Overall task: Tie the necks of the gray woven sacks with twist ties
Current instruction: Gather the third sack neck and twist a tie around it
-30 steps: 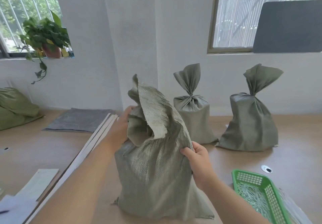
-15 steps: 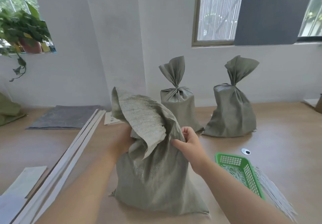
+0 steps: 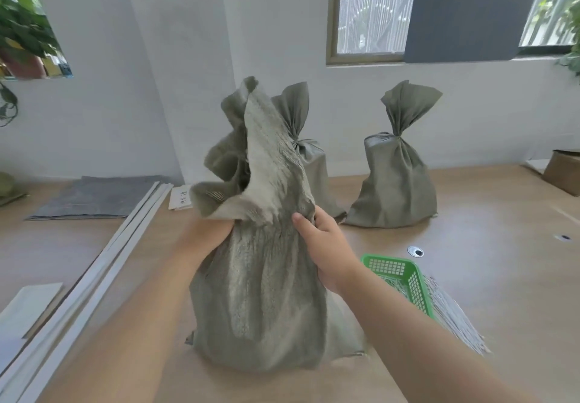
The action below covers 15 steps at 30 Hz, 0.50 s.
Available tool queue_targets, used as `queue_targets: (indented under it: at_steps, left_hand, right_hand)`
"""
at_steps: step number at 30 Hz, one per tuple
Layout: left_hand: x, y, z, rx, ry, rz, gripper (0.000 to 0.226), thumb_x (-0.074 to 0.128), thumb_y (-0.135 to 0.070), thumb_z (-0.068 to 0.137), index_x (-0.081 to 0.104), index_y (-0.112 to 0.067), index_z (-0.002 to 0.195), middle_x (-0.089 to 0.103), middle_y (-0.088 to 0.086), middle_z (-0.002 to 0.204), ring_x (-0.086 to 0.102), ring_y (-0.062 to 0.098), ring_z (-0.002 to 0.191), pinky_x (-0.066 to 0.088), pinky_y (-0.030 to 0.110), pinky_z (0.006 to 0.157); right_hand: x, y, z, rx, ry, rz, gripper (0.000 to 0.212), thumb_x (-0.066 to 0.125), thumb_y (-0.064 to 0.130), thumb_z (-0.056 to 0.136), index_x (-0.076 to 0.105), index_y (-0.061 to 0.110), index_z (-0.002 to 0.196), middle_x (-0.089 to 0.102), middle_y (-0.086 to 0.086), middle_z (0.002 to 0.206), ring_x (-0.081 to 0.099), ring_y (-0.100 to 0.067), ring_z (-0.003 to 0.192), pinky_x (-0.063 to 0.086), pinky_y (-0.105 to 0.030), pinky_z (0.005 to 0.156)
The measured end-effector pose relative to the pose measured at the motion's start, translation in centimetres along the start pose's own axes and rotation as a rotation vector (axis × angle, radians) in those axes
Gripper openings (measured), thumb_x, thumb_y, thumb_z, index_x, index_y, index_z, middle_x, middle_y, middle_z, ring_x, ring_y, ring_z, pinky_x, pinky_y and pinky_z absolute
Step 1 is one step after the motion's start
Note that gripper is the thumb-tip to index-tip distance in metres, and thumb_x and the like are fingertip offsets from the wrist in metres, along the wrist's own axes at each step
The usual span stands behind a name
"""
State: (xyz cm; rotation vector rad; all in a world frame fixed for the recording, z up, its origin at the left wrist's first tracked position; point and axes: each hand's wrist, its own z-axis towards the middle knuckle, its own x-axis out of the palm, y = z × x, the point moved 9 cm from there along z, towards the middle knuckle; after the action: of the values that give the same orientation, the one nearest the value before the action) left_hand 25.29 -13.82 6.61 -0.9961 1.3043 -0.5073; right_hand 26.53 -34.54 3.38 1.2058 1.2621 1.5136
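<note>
A gray woven sack (image 3: 263,292) stands upright on the wooden table right in front of me, its mouth loose and flopping above the neck. My left hand (image 3: 207,233) grips the neck from the left, partly hidden under a fold. My right hand (image 3: 320,239) pinches the neck fabric from the right. Behind it stand two more gray sacks with gathered, tied necks, one (image 3: 314,170) mostly hidden by the near sack, the other (image 3: 398,183) to the right. A green basket (image 3: 405,280) with pale twist ties (image 3: 452,318) spilling from it lies at my right forearm.
Long white strips (image 3: 103,264) run diagonally across the left of the table, beside a dark gray mat (image 3: 94,198) and a small paper label (image 3: 180,198). A cardboard box (image 3: 565,173) sits at the far right edge. A round grommet (image 3: 415,251) is set in the tabletop.
Both hands have moved up and inward around the sack's neck, bunching the fabric. The loose mouth now stands taller. The camera has swung slightly right.
</note>
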Motion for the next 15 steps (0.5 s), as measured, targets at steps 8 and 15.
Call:
queue_targets:
  at_steps: [8, 15]
  left_hand:
    - [3.4, -3.8, -2.9, 0.075, -0.152, 0.095, 0.018, 0.044, -0.035, 0.094, 0.057, -0.029, 0.083, 0.059, -0.001, 0.085, 0.059, 0.019, 0.085, 0.049, 0.034, 0.073]
    - [8.5, -7.3, -5.8, 0.064, -0.057, 0.001, 0.025, 0.045, -0.015, 0.096, 0.067, -0.004, 0.097, 0.067, 0.011, 0.090, 0.061, 0.024, 0.088, 0.046, 0.035, 0.079]
  right_hand:
    - [-4.4, 1.0, -2.2, 0.097, 0.157, 0.127, 0.026, 0.046, 0.017, 0.105, 0.059, 0.012, 0.127, 0.071, -0.007, 0.122, 0.069, -0.020, 0.111, 0.056, -0.038, 0.094]
    - [-8.9, 0.5, -3.8, 0.187, 0.156, 0.204, 0.020, 0.049, 0.017, 0.104, 0.065, 0.014, 0.115, 0.075, -0.007, 0.113, 0.070, -0.026, 0.109, 0.051, -0.051, 0.101]
